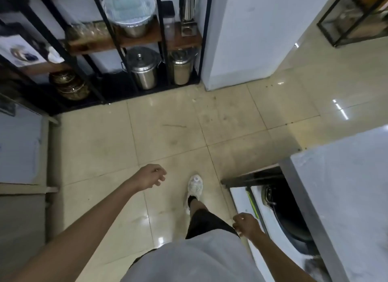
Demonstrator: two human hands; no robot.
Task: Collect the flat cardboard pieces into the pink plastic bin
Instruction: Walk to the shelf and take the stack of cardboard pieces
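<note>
Glossy cream tiled floor [172, 138] fills view; black metal shelving rack [117, 50] at 11 o'clock holds steel lidded pots [143, 67]. No cardboard or pink bin visible. Judged: walking, searching step. Left hand [150, 176] and right hand [245, 224]: grip loosely curled, empty. Next: locate cardboard.

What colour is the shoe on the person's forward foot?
White, the shoe shows best in the head view.
</note>
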